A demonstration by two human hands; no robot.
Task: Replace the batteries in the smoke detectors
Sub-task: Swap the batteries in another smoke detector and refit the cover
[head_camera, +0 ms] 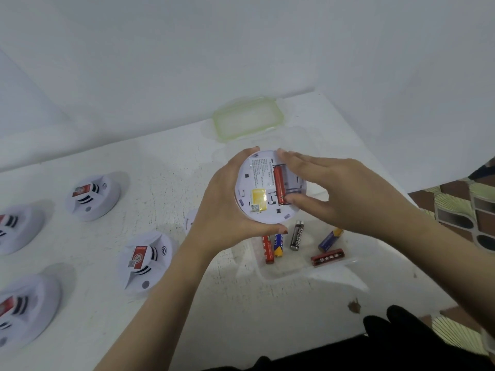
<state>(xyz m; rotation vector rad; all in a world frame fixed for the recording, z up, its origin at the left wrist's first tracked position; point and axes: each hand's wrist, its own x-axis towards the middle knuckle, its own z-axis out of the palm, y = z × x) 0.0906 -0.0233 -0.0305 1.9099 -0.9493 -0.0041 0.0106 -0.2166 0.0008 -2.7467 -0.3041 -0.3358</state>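
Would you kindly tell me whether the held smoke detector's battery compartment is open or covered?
Open: the smoke detector shows its battery compartment uncovered, with a red battery lying exposed inside.

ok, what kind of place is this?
Probably a plain room used as a makeshift workbench: scuffed white table against bare white walls, patterned floor tiles, smoke detectors laid out by a battery tub.

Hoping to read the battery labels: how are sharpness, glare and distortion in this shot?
Head view: soft overall, print on the held detector is unreadable; glare whitens its yellow sticker; wide-angle stretch warps the left-edge detector; lighting is even, shadows soft; the clear tray nearly vanishes against the table.
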